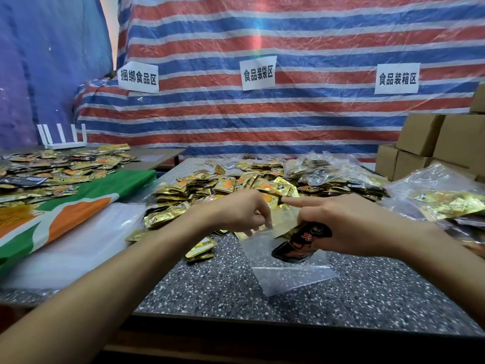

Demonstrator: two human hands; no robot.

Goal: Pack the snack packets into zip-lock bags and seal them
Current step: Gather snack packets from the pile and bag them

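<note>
Head view: my left hand [242, 215] pinches mouth of zip-lock bag [291, 274], probably holding it open; clear film hard to read. My right hand [351, 227] grips black snack packet [301, 243] at that mouth. Bag lies on table [341, 316], near packet pile [236, 185]. Step: filling. Next: slide packet in, mouth kept wide.

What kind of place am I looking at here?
Probably a makeshift food-packing workshop: heaps of snack packets on the table, stacked cardboard boxes, and paper signs on the striped tarp, the middle one reading "food bagging area".
</note>
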